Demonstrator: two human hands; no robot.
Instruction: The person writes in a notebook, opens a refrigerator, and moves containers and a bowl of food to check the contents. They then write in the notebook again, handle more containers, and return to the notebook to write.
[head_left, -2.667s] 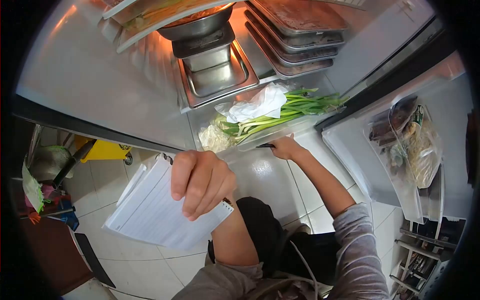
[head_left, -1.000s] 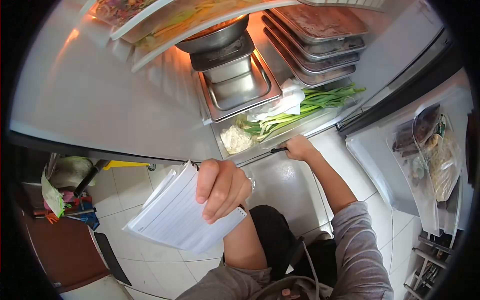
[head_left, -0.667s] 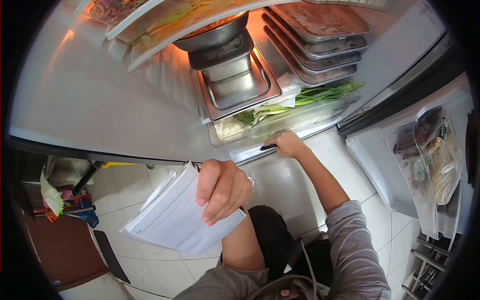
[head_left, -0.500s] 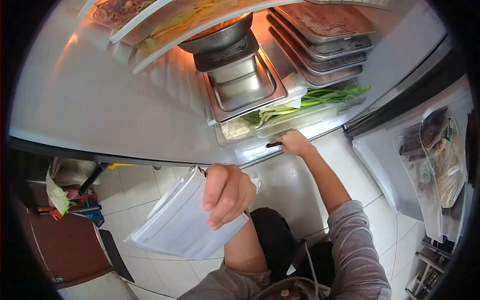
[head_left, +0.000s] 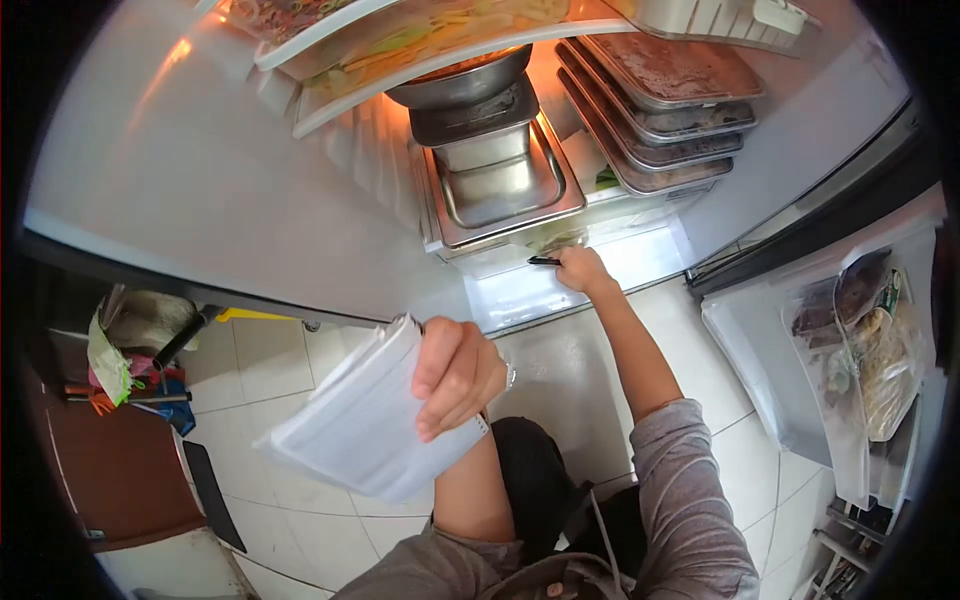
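My left hand [head_left: 458, 375] grips a spiral-bound notepad [head_left: 350, 425] of white pages in front of the open fridge. My right hand [head_left: 585, 270] is closed around a black pen [head_left: 545, 261] and rests against the front of the clear crisper drawer [head_left: 640, 212] at the fridge bottom. The drawer sits mostly pushed in, and only a bit of green vegetable [head_left: 606, 178] shows inside it. Above it are an empty steel pan [head_left: 505, 200] with a dark-lidded steel container [head_left: 478, 118] and a stack of metal trays [head_left: 660, 120].
Overhead, clear bins of sliced vegetables [head_left: 430, 45] hang near a metal bowl [head_left: 465, 80]. The fridge door [head_left: 770, 360] stands open at right, with bagged food [head_left: 890, 370] in its shelf. A brown cabinet [head_left: 125, 470] is at left, over tiled floor [head_left: 290, 470].
My right hand has pushed the crisper drawer inward, so the long green onions are now mostly hidden. The notepad stays in my left hand, and the view has shifted slightly.
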